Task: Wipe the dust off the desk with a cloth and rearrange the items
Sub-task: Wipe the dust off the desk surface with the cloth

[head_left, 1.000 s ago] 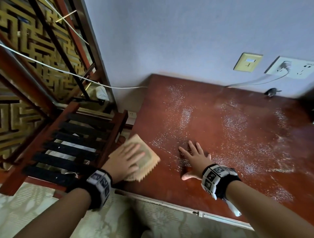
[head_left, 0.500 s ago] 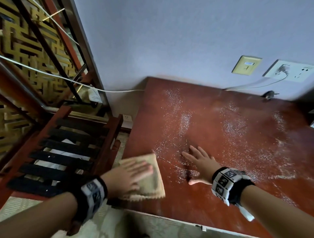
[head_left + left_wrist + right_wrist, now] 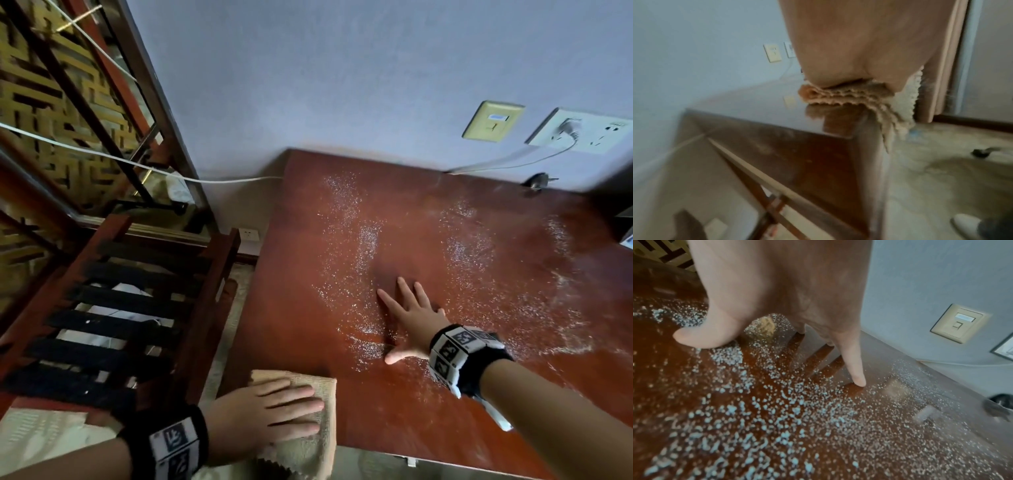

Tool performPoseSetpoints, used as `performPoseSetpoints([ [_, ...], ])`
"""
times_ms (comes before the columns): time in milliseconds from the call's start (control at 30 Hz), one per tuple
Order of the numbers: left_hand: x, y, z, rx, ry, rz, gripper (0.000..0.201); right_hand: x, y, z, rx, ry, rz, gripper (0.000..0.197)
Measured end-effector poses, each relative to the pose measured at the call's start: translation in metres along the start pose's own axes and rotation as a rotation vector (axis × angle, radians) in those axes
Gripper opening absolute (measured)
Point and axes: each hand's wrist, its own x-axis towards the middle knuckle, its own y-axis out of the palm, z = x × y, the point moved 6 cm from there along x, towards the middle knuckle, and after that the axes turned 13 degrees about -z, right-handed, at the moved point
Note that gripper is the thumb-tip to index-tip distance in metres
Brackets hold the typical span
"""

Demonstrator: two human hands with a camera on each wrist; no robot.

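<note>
cloth (image 3: 308, 428) lies folded under the left hand (image 3: 260, 413), whose fingers are laid out straight and flat on top of it, pressing it onto the near left corner of the tabletop (image 3: 445, 246); the wrist view shows the folded layers (image 3: 840, 97) squeezed under the palm (image 3: 859, 40) and their scalloped edge drooping over the tabletop's front edge. to the right of that hand and farther from the person, the right hand (image 3: 412, 320) rests flat on the red-brown wood with fingers spread wide and thumb stuck out toward the near edge, holding nothing; its own camera shows the thumb (image 3: 701, 337) and a fingertip (image 3: 858, 379) touching the surface. white dust (image 3: 370, 240) lies scattered as coarse grains around and beyond the right hand, with more streaks to its right, while the strip between the two hands and along the left edge looks mostly bare wood. beyond the right hand, on the blue-grey wall, sit a beige wall plate (image 3: 493, 120) and a white socket (image 3: 582, 132) with a plug and cable (image 3: 513, 161) running down to the tabletop's back edge, near a small dark object (image 3: 537, 180) too blurred to identify. left of the left hand stands a dark slatted wooden rack (image 3: 113, 318).
</note>
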Motion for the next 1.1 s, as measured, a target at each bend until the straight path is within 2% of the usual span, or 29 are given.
performPoseSetpoints([
  [100,-0.002,0.007,0.055,0.131,-0.086,0.037,0.048,0.0,0.0,0.0,-0.005,0.002,0.003,0.127],
  [233,-0.007,0.009,0.161,0.154,-0.445,0.307,0.061,0.001,0.0,0.0,-0.018,0.0,0.009,0.127],
  [300,-0.001,0.009,0.181,0.207,-0.483,0.355,0.072,0.001,0.001,-0.001,-0.017,-0.001,0.008,0.127],
  [333,0.006,0.01,0.18,0.245,-0.48,0.331,0.072,0.001,0.001,-0.001,-0.017,-0.003,0.007,0.127],
  [400,0.022,0.012,0.15,0.258,-0.408,0.234,0.058,0.002,0.002,-0.001,-0.015,-0.004,0.009,0.127],
  [500,0.024,0.007,0.043,0.073,-0.016,0.03,0.047,0.002,0.002,-0.002,0.002,-0.01,-0.004,0.126],
  [533,0.018,0.004,0.014,-0.013,0.069,0.004,0.042,0.001,0.002,-0.002,0.0,-0.019,-0.004,0.125],
  [600,0.006,0.004,-0.008,-0.12,0.089,0.062,0.04,-0.001,0.003,-0.002,0.001,-0.048,0.006,0.124],
  [667,0.007,0.003,0.012,-0.061,0.031,0.078,0.043,-0.002,0.001,-0.006,0.012,-0.065,-0.009,0.121],
  [767,0.015,0.005,0.085,0.111,-0.121,0.151,0.052,0.003,-0.002,-0.02,0.012,-0.026,-0.029,0.121],
  [833,0.008,0.011,0.148,0.16,-0.297,0.357,0.052,0.008,-0.003,-0.027,0.022,0.016,-0.043,0.127],
  [867,0.009,0.013,0.177,0.177,-0.377,0.397,0.059,0.01,-0.002,-0.029,0.02,0.023,-0.04,0.13],
  [900,0.014,0.011,0.199,0.175,-0.461,0.417,0.067,0.012,-0.002,-0.029,0.014,0.023,-0.033,0.132],
  [967,0.025,0.007,0.226,0.214,-0.674,0.441,0.062,0.014,-0.002,-0.029,0.005,0.013,-0.022,0.134],
  [1033,0.039,0.015,0.225,0.117,-0.811,0.381,0.065,0.014,-0.002,-0.03,0.004,0.001,-0.023,0.133],
  [1067,0.051,0.014,0.21,0.084,-0.73,0.341,0.068,0.013,-0.002,-0.03,0.006,-0.004,-0.022,0.133],
  [1100,0.062,0.009,0.187,0.099,-0.547,0.267,0.07,0.012,-0.002,-0.03,0.007,-0.007,-0.02,0.133],
])
